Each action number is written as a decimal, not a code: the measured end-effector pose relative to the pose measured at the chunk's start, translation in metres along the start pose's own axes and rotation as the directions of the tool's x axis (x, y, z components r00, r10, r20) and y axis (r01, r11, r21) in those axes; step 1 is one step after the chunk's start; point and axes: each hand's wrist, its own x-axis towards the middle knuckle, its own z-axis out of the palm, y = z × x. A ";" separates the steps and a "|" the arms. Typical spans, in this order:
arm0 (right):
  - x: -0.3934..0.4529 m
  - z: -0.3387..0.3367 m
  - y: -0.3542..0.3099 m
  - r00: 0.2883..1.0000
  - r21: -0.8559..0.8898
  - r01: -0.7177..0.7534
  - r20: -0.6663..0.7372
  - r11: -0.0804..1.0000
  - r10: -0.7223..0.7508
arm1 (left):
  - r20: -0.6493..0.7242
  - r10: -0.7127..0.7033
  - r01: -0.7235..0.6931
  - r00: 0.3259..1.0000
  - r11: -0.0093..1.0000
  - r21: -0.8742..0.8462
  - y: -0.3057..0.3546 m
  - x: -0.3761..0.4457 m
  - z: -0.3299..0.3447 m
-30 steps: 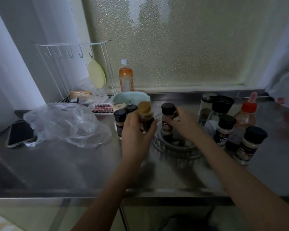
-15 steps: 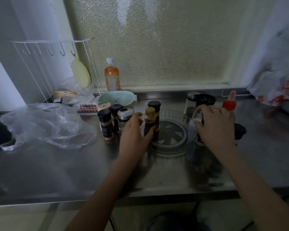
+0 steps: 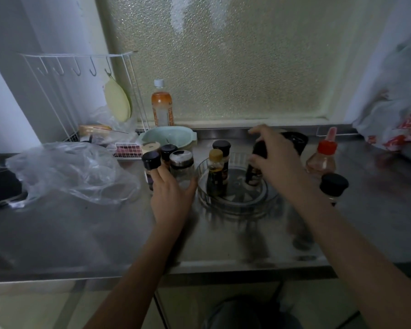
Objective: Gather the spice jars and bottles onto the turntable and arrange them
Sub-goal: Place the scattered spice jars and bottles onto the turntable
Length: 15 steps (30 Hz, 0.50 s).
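Note:
A clear round turntable sits mid-counter. On its left side stand a gold-capped dark bottle and, behind it, a black-capped jar. My right hand holds another black-capped spice jar, tilted over the turntable's right side. My left hand is wrapped around the base of a silver-lidded glass jar, just left of the turntable. Beside it stand two black-capped jars. To the right are a red-capped squeeze bottle and one more black-capped jar.
A crumpled clear plastic bag and a phone lie at the left. Behind are a white wire rack, a green bowl and an orange drink bottle. A black-lidded container stands behind my right hand. A plastic bag fills the right corner.
My left hand let go of the gold-capped bottle on the turntable and moved left to the glass jar. My right hand lifted a black-capped jar from the right group over the turntable.

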 end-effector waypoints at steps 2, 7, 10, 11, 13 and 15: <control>-0.003 0.017 0.001 0.998 -0.002 -0.019 0.055 1.000 0.019 | 0.060 -0.050 0.049 0.997 0.999 0.018 0.001 0.002 0.002; -0.004 0.014 0.004 0.998 0.000 0.016 -0.056 1.000 -0.016 | 0.187 -0.228 0.246 0.955 0.966 -0.076 -0.007 0.010 0.008; -0.018 -0.013 0.019 0.913 -0.136 -0.003 -0.405 0.991 -0.053 | 0.116 -0.198 0.215 0.973 0.963 -0.162 -0.007 0.007 0.004; -0.026 -0.021 0.029 0.873 -0.158 -0.067 -0.488 0.985 -0.019 | 0.071 -0.176 0.188 0.982 0.958 -0.217 -0.007 0.005 0.001; -0.045 -0.032 0.051 0.827 -0.145 -0.230 -0.551 0.962 0.114 | -0.039 -0.127 0.107 0.991 0.937 -0.332 -0.004 -0.001 -0.006; -0.063 -0.030 0.070 0.816 -0.081 -0.325 -0.527 0.942 0.236 | -0.114 -0.073 0.020 0.991 0.910 -0.414 0.003 -0.008 -0.012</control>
